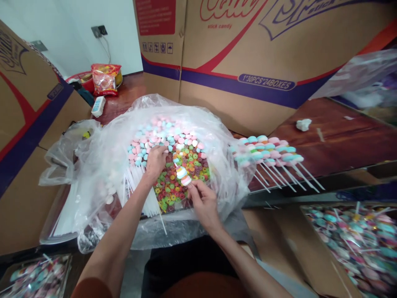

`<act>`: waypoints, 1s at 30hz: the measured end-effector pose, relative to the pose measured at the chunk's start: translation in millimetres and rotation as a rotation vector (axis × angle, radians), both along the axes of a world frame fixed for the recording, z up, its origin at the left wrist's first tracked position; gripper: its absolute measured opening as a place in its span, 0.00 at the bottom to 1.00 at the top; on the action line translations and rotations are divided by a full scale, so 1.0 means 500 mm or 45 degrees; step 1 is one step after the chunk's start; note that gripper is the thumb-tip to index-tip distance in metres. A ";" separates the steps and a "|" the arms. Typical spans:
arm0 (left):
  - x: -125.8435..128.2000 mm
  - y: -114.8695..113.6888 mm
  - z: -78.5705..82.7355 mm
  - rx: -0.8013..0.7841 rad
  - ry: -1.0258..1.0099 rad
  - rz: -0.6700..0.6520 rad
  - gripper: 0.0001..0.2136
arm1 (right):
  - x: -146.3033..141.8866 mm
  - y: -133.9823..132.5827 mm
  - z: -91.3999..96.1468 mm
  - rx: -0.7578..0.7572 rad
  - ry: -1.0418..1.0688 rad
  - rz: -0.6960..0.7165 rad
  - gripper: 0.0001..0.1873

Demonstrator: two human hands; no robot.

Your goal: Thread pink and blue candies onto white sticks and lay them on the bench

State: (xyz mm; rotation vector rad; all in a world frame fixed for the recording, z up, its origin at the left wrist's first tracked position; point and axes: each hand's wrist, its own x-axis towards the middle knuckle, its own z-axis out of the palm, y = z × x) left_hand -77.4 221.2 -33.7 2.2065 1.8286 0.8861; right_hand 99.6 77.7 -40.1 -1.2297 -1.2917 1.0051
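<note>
A clear plastic bag (102, 153) lies open before me, full of pastel candy discs (161, 132) and small coloured candy rings (173, 186). My left hand (156, 162) reaches into the candy with its fingers curled over the pieces. My right hand (201, 198) pinches the bottom of a candy stick (182, 174) with several stacked pieces on it. White plastic sticks (145, 198) lie in a bundle under my left forearm.
Several finished candy sticks (269, 153) lie on the brown table (341, 140) to the right. Large cardboard boxes (248, 49) stand behind and at left. Boxes of finished candy (353, 240) sit at lower right and lower left. A crumpled white scrap (303, 124) lies on the table.
</note>
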 end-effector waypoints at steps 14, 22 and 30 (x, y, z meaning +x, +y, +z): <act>-0.015 0.020 0.009 0.143 0.022 -0.445 0.11 | 0.000 0.000 -0.001 0.013 -0.064 0.023 0.12; -0.016 0.043 0.020 -0.038 0.020 -0.341 0.17 | 0.001 -0.001 0.002 0.011 -0.076 0.037 0.12; -0.004 0.037 0.013 0.072 0.076 -0.349 0.14 | 0.000 -0.002 0.000 0.018 -0.117 0.047 0.11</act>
